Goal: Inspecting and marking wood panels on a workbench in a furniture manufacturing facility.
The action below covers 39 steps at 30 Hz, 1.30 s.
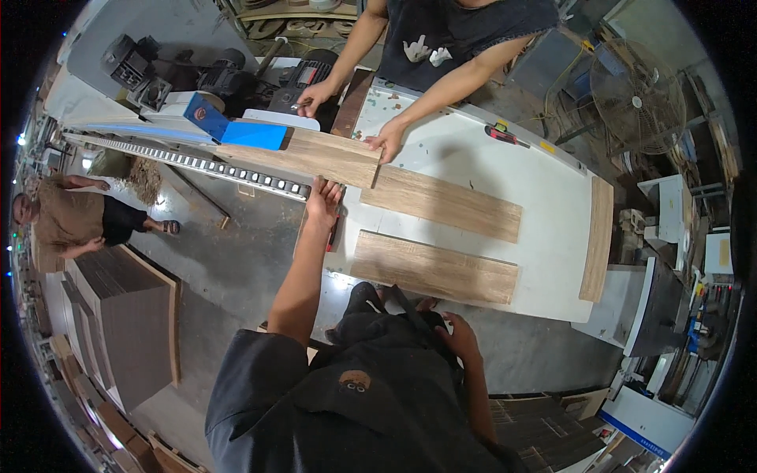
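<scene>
My left hand (323, 203) is at the near edge of a long wood-grain board (335, 158), beside the end of a roller rail (272, 183). Its fingers are stretched toward the board's edge; whether they press on it I cannot tell. My right hand (460, 337) hangs by my waist, apart from the table, fingers loosely spread and holding nothing I can see. Across the table, a co-worker's one hand (386, 142) rests on the board's end, and the other hand (314, 98) is beside the machine. Two more wood-grain boards (445, 206) (434, 266) lie on the white table (552, 244).
A machine with motors (303, 75) and a blue guard (256, 135) stands at the far left. Another board (597, 240) lies across the table's right end. A red-and-black tool (505, 136) lies near its far edge. Stacked panels (130, 315) and a second person (75, 213) are at left.
</scene>
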Each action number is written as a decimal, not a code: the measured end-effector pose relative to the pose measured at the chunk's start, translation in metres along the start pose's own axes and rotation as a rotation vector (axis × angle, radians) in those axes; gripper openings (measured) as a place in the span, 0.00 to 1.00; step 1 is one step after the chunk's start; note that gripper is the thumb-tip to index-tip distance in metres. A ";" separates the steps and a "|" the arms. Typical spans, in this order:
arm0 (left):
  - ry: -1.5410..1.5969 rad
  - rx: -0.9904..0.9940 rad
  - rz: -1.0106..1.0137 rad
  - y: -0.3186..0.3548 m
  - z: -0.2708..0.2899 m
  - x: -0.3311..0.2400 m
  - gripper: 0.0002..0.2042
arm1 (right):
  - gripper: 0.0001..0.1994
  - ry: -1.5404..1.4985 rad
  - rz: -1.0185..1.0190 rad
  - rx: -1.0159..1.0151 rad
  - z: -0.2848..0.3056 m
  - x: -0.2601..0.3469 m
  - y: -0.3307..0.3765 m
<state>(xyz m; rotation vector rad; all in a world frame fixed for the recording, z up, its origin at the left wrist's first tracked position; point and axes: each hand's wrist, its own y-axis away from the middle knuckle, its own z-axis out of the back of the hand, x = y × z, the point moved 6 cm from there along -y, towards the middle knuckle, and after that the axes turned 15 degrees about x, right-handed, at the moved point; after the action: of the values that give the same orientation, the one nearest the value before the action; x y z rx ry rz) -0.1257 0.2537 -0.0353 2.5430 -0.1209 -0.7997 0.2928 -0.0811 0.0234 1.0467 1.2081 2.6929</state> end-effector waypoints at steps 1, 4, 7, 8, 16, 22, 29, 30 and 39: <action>-0.002 0.007 -0.009 -0.003 0.000 0.002 0.23 | 0.28 -0.027 -0.009 0.006 -0.002 -0.003 0.000; -0.004 0.079 -0.010 -0.013 0.001 0.013 0.21 | 0.29 -0.086 -0.037 0.006 -0.004 -0.012 0.004; 0.000 0.100 -0.062 -0.024 0.052 0.008 0.24 | 0.26 -0.025 0.054 -0.090 -0.001 -0.007 -0.002; 0.005 0.085 -0.053 -0.023 0.053 0.011 0.22 | 0.26 -0.027 0.054 -0.089 -0.002 -0.010 -0.003; -0.166 -0.046 -0.029 0.023 0.042 0.019 0.20 | 0.26 0.009 0.023 -0.039 0.000 -0.019 -0.007; -0.241 -0.101 -0.108 0.059 0.053 0.021 0.18 | 0.27 0.004 0.068 -0.057 0.002 -0.022 -0.011; -0.319 -0.146 -0.091 0.088 0.060 0.015 0.17 | 0.30 0.001 0.012 -0.038 0.006 -0.030 -0.011; -0.350 -0.148 -0.078 0.091 0.066 0.013 0.17 | 0.30 0.001 -0.001 0.003 0.008 -0.024 -0.012; -0.669 0.007 -0.215 0.096 0.076 0.030 0.08 | 0.29 0.022 0.023 0.001 0.003 -0.026 -0.014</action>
<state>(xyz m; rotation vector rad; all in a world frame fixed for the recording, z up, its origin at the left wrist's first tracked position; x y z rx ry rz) -0.1384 0.1311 -0.0609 2.2133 -0.0611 -1.7078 0.3113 -0.0764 0.0007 1.0396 1.2082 2.7287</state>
